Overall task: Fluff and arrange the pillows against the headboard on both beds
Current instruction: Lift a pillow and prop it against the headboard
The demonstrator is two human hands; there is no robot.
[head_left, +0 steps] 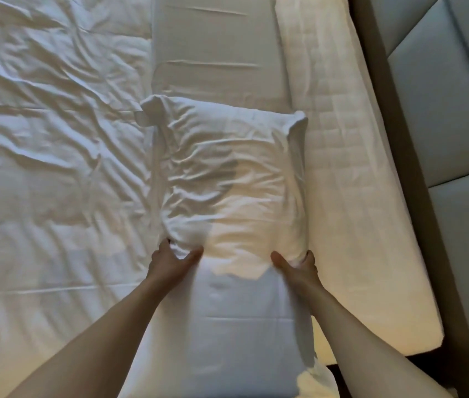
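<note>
A white, creased pillow [227, 179] is held at its near end by both hands. The left hand [170, 261] is clamped on the near left corner, thumb on top and fingers tucked beneath the fabric; the right hand [296, 267] is clamped on the near right corner in the same manner. Both bare forearms are stretched forward from the lower edge of the view.

The pillow is laid lengthwise on the bed, its far corners puckered, and its near end overlaps a second, smoother pillow [227, 340] placed beneath the forearms. A third flat pillow [216, 47] is seen beyond it, touching or nearly touching its far end. A rumpled white duvet [55, 139] is spread over the left part of the bed. To the right, a bare quilted strip of mattress [351, 196] is exposed, and beside that a padded grey headboard [457, 124] with stitched panels is set, well apart from the held pillow. No brand, label or writing can be read on any fabric.
</note>
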